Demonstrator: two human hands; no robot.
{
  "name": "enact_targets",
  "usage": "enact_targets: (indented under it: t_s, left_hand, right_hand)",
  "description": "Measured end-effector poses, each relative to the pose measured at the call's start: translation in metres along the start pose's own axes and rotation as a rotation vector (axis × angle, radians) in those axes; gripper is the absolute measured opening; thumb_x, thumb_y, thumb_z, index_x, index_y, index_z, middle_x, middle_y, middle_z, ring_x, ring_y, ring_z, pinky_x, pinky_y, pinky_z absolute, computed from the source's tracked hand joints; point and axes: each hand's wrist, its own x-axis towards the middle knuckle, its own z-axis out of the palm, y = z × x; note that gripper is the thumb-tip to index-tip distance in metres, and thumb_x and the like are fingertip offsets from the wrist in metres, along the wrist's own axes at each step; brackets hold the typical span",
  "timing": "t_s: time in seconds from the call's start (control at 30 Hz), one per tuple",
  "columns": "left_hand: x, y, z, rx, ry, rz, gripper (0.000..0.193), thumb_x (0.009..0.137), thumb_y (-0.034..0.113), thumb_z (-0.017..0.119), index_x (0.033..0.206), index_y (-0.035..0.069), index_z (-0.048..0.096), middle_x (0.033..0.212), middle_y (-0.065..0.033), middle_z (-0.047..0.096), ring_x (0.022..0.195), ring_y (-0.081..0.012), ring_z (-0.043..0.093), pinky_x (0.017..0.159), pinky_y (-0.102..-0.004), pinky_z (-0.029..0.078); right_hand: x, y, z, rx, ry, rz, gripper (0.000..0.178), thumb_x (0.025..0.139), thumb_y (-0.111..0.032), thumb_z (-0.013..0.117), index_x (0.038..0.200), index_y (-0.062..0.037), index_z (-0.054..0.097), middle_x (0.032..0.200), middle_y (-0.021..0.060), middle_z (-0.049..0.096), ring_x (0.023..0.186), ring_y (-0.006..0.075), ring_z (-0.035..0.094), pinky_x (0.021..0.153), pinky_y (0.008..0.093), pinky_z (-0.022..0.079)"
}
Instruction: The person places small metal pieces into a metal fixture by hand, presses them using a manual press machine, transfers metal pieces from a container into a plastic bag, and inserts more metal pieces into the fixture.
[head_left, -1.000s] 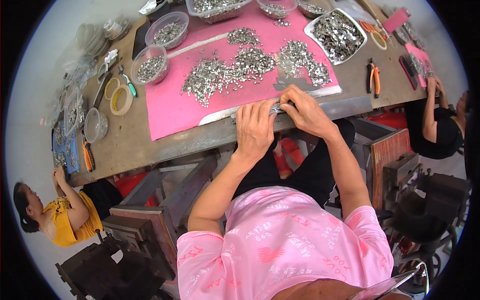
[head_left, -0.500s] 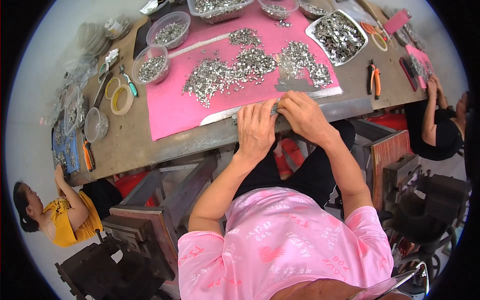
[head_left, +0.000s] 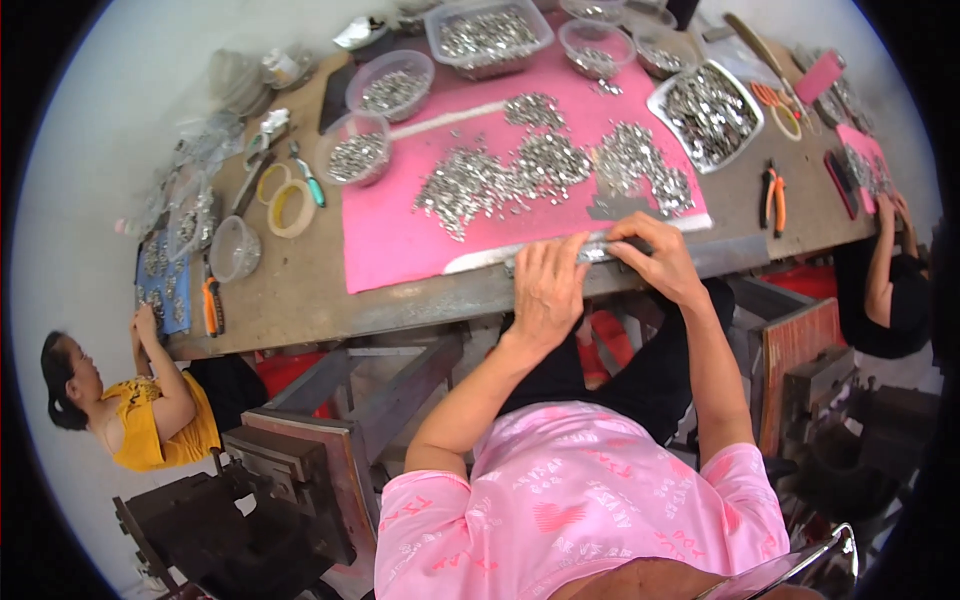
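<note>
- At the far left, one co-worker in yellow has both arms toward a blue mat with small metal parts.
- Next, one pair of pliers with orange and black handles, then one small clear tub.
- Two rolls of tape lie together; right of them is one tool with teal handle.
- Two round tubs of shiny pieces stand at the left side of the pink mat, which carries three heaps of pieces.
- The left hand lays its fingers at the near edge; I cannot tell if it grips.
- A shiny metal piece lies between the hands at this edge.
- The pink shirt bears red and white lettering and a heart.
- The right hand has bent fingers beside this piece; its grip cannot be told either.
- Further right: one white tray, heaped; one second pair of pliers; one co-worker in black.
</note>
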Motion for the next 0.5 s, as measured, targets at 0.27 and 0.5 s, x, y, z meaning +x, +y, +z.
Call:
enact_targets:
  t_s: [0.27,0.5]
  left_hand:
    - [0.080,-0.070,-0.049,-0.040,0.033,0.112,0.020,0.089,0.005,0.066,0.109,0.004,0.070,0.116,-0.0164,0.070,0.114,-0.0368,0.064,0.102,-0.0469,0.049]
    - [0.093,-0.174,-0.061,0.186,-0.124,0.065,0.042,0.085,-0.010,0.054,0.124,0.000,0.064,0.131,-0.0199,0.063,0.125,-0.0407,0.056,0.113,-0.0492,0.041]
  right_hand:
    - [-0.021,0.034,0.012,0.361,0.219,0.168,0.009,0.098,-0.006,0.066,0.097,0.0026,0.069,0.092,0.0040,0.068,0.085,0.0099,0.062,0.077,0.0248,0.048]
    - [-0.015,0.031,0.014,0.444,0.203,0.164,0.007,0.098,-0.004,0.066,0.098,0.0033,0.068,0.094,0.0048,0.067,0.087,0.0105,0.062,0.079,0.0244,0.048]
